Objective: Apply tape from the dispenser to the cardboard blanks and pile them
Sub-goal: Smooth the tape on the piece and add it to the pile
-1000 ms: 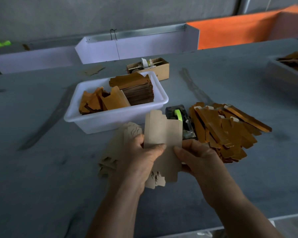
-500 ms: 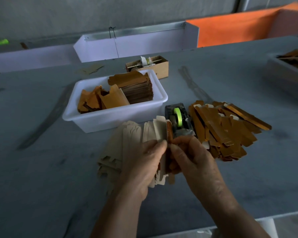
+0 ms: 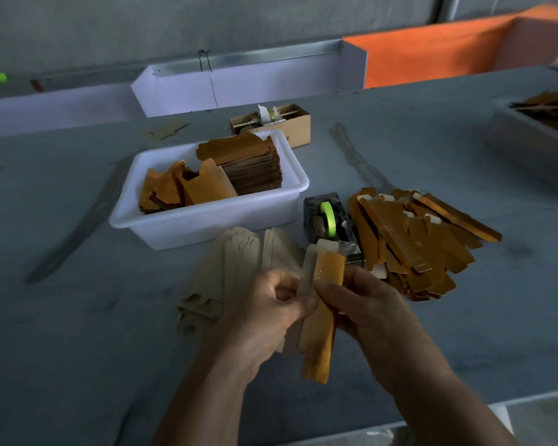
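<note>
Both hands hold one folded cardboard blank (image 3: 322,317), gold on one face and pale on the other, upright above the table. My left hand (image 3: 268,313) pinches its left fold and my right hand (image 3: 364,304) grips its right edge. Just beyond it stands the tape dispenser (image 3: 331,223) with a green roll. A pile of folded gold blanks (image 3: 422,239) lies to the dispenser's right. Flat pale blanks (image 3: 239,265) lie fanned on the table behind my left hand.
A white tub (image 3: 207,220) with stacked gold blanks sits behind the flat blanks. A small cardboard box (image 3: 290,127) stands farther back. Another tub (image 3: 535,136) is at the far right. The table's front edge (image 3: 464,400) runs near my forearms.
The blank was flat and open a second ago; my hands have folded it into a narrow strip with the gold face outward, and its top now reaches the dispenser.
</note>
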Motion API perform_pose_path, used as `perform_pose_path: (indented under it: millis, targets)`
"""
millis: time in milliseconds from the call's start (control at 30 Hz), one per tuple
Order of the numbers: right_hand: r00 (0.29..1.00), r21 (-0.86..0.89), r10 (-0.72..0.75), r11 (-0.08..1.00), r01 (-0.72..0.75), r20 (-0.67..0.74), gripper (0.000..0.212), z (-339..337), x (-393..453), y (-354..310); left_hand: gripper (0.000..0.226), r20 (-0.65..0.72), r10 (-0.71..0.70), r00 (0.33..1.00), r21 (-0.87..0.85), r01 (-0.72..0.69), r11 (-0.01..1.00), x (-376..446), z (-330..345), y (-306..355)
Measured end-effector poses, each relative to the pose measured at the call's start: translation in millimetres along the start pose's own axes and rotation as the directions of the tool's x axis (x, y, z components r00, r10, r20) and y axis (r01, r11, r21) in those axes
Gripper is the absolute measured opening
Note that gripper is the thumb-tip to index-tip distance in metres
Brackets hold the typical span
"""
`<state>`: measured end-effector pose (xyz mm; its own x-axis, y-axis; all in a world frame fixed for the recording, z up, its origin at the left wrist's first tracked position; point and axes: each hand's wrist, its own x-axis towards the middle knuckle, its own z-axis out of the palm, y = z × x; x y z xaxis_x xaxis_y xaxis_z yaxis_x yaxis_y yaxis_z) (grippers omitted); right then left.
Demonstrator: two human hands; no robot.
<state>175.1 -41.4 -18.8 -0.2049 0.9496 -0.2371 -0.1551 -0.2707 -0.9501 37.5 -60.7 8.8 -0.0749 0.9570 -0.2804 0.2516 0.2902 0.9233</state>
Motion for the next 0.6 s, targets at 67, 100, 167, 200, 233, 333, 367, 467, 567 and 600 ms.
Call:
perform_pose_path:
  millis: [67, 100, 167, 200, 233, 333, 367, 467, 567, 600]
  targets:
    - [1.000, 0.021, 0.010, 1.000, -0.009, -0.002, 0.014, 0, 0, 0, 0.004, -0.043, 0.014, 0.999, -0.007, -0.014, 1.000, 0, 1, -3]
    - [1.000, 0.026, 0.004, 1.000, -0.004, -0.014, 0.015, 1, 0, 0, 0.003, -0.073, 0.025, 0.997, -0.004, -0.025, 1.000, 0, 2, -4]
    - [0.999, 0.014, -0.011, 1.000, 0.012, -0.050, 0.015, 2, 1, -1, 0.002, -0.158, 0.063, 0.985, 0.018, -0.061, 0.998, 0, 5, -6]
    - [0.997, 0.003, -0.022, 1.000, 0.022, -0.070, 0.014, 4, 1, -1, 0.004, -0.201, 0.085, 0.976, 0.033, -0.080, 0.996, 0, 7, -7]
    - [0.995, -0.008, -0.037, 0.999, 0.036, -0.092, 0.012, 5, 1, -2, 0.005, -0.236, 0.105, 0.966, 0.057, -0.094, 0.994, 0, 10, -8]
    - [0.989, -0.032, -0.060, 0.998, 0.056, -0.138, 0.009, 8, 1, 0, 0.009, -0.315, 0.168, 0.934, 0.122, -0.136, 0.983, 0, 16, -10]
    - [0.987, -0.036, -0.061, 0.998, 0.056, -0.149, 0.010, 8, 1, 0, 0.009, -0.331, 0.200, 0.922, 0.145, -0.159, 0.977, 1, 19, -12]
    - [0.983, -0.040, -0.058, 0.998, 0.052, -0.174, 0.009, 9, 3, -1, 0.010, -0.357, 0.400, 0.844, 0.417, -0.239, 0.877, -3, 28, -9]
    - [0.980, -0.055, -0.055, 0.997, 0.045, -0.193, 0.007, 9, 5, -2, 0.030, -0.216, 0.632, 0.745, 0.823, -0.210, 0.529, -9, 41, -7]
    - [0.979, -0.072, -0.057, 0.996, 0.044, -0.196, 0.006, 9, 6, -3, 0.035, -0.190, 0.634, 0.749, 0.868, -0.174, 0.466, -11, 46, -5]
